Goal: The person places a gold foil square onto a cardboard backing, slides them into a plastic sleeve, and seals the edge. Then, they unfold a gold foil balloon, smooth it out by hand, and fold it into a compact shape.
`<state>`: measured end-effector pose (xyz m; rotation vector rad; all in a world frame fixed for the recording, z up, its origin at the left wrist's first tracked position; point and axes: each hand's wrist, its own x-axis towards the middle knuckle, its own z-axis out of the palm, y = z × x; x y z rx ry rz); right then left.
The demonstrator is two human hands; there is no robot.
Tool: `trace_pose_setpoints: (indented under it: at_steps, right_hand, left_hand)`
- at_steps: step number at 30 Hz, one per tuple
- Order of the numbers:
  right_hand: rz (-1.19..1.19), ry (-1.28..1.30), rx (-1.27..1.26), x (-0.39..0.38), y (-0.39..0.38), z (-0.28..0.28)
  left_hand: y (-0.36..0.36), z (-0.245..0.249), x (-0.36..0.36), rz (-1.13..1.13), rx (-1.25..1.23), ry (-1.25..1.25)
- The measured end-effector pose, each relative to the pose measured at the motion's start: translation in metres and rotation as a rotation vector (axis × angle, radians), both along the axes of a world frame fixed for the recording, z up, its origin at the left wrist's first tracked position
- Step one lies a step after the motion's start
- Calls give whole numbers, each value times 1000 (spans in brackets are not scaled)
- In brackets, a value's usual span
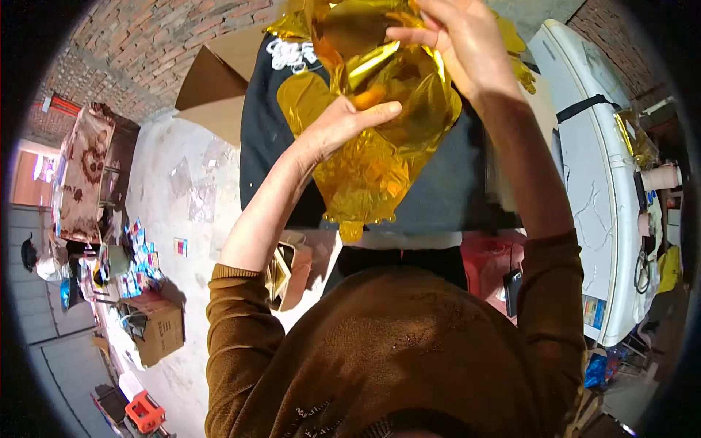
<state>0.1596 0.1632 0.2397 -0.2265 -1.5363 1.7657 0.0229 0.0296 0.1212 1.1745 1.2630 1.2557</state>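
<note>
I hold a shiny gold foil balloon, flat and crinkled, up in front of me. My left hand grips its left side, thumb pressed across the foil. My right hand pinches the upper part of the foil from above. The balloon's narrow neck hangs down at the bottom. Behind the balloon lies a black cloth with white print at its top. Both my sleeves are brown.
A white appliance with a black strap lies on the right. An open cardboard box and scattered coloured packets sit on the concrete floor at left. A larger cardboard sheet leans by the brick wall. A red crate is below the cloth.
</note>
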Motion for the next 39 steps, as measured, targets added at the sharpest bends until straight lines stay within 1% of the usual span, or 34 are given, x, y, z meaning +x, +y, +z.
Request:
trace_pose_setpoints:
  at_steps: [1, 2, 3, 4, 5, 6, 8, 9, 11, 12, 13, 14, 15, 18, 20, 21, 22, 24, 25, 27, 28, 29, 30, 31, 32, 34, 39]
  right_hand:
    - [-47, -11, 38, -1, -4, 4]
    - [-96, -22, 76, -2, -8, 5]
    - [-79, -51, 70, -1, -8, 4]
    - [-88, -145, 96, -4, 4, -7]
    - [-26, -129, 81, -2, 10, -20]
    - [37, -112, 67, -1, 14, -34]
    - [-33, -451, -4, 1, 28, -61]
    - [-77, -369, -125, 1, 24, -77]
    - [-52, -458, -25, 0, 35, -122]
    - [-42, -501, 26, 0, 47, -145]
    - [0, -596, 12, 0, 60, -165]
    - [-7, -613, 16, 2, 55, -169]
    - [-14, -632, 19, 4, 48, -174]
    - [-12, -717, 66, 11, 40, -181]
    - [-2, -784, 111, 18, 36, -184]
    - [-75, -705, 183, 21, 31, -188]
    - [-132, -660, 348, 28, 25, -191]
    - [-245, -552, 680, 45, -1, -178]
    - [-454, -353, 1213, 50, -8, -181]
    - [-328, -276, 1067, 73, -61, -178]
    - [-214, -395, 989, 84, -86, -180]
    - [-153, -335, 1189, 92, -101, -178]
    - [-120, -255, 1469, 97, -114, -185]
    - [-150, -281, 1379, 101, -129, -201]
    - [-107, -368, 1279, 105, -143, -202]
    - [-117, -454, 1188, 102, -157, -212]
    - [-154, -479, 1177, 85, -164, -221]
  left_hand:
    - [-2, -14, -1, 44, -27, 15]
    - [-8, -22, -4, 32, -66, 23]
    - [-16, -28, -9, 17, -106, 31]
    - [-23, -35, -10, 0, -147, 39]
    - [-37, -27, -1, 55, -146, -11]
    - [-44, -34, -3, 117, -162, -14]
    - [-60, -37, -3, 229, -230, -99]
    - [-66, -45, -7, 218, -268, -148]
    - [-75, -52, -14, 185, -355, -196]
    - [-78, -56, -11, 242, -371, -218]
    - [-79, -60, -7, 297, -386, -239]
    - [-80, -64, -3, 351, -401, -259]
    - [-82, -66, -1, 352, -410, -238]
    - [-88, -77, -9, 237, -489, -64]
    - [-88, -82, -7, 262, -498, -28]
    - [-88, -84, -7, 276, -502, -11]
    - [-89, -88, -10, 265, -490, -30]
    - [-85, -96, -23, 245, -460, -63]
    - [-79, -114, -28, 291, -439, -186]
    - [-77, -98, -21, 364, -415, -284]
    - [-77, -92, -20, 399, -404, -332]
    - [-75, -93, -23, 401, -398, -352]
    - [-73, -94, -26, 379, -409, -402]
    - [-72, -94, -30, 356, -418, -452]
    - [-69, -95, -33, 333, -427, -501]
    - [-66, -98, -35, 323, -381, -562]
    - [-60, -88, -32, 354, -374, -585]
